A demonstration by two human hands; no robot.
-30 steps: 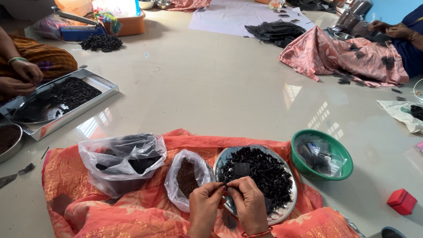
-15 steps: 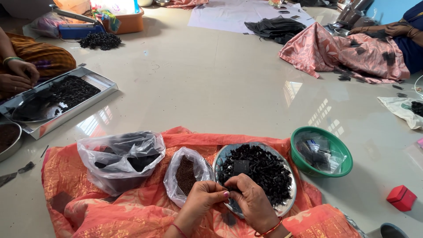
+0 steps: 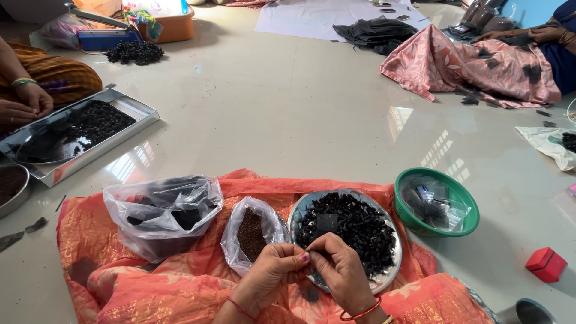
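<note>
The left hand (image 3: 273,273) and right hand (image 3: 339,270) are pinching together at 6 o'clock of the round steel plate (image 3: 390,273), fingers closed on something too small to identify. The plate is carrying a loose heap of black pieces (image 3: 354,231). Risk: a wrist is nudging the rim, spilling pieces onto the orange cloth (image 3: 120,282), or into the open bag of brown granules (image 3: 252,234) at 9 o'clock.

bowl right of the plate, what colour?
Green bowl, with clear packets inside; the head view shows it right of the plate.
</note>
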